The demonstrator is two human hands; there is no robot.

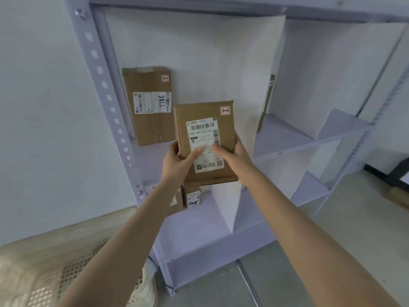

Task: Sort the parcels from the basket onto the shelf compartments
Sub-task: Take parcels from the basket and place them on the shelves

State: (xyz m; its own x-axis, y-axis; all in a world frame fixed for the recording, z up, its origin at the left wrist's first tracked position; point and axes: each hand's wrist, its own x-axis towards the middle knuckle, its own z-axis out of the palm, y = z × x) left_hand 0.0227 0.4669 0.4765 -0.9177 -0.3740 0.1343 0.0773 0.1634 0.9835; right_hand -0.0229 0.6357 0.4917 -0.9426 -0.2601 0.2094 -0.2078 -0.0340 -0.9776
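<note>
Nearest me, blurred and cut off under my left arm, sits the woven basket. Up ahead I hold a flat brown parcel upright, long axis vertical, its label facing me. My left hand grips its left edge and my right hand its right edge. Both thumbs lie on the label, fingers hidden behind. Beyond the left hand a taller parcel stands in the shelf. Below my hands two small parcels are partly hidden. Past the right hand, a white divider hides most of another box.

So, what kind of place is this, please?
Probably a parcel sorting room: a metal shelf with divided compartments, labelled cardboard parcels standing in them, and a mesh basket beside it.
</note>
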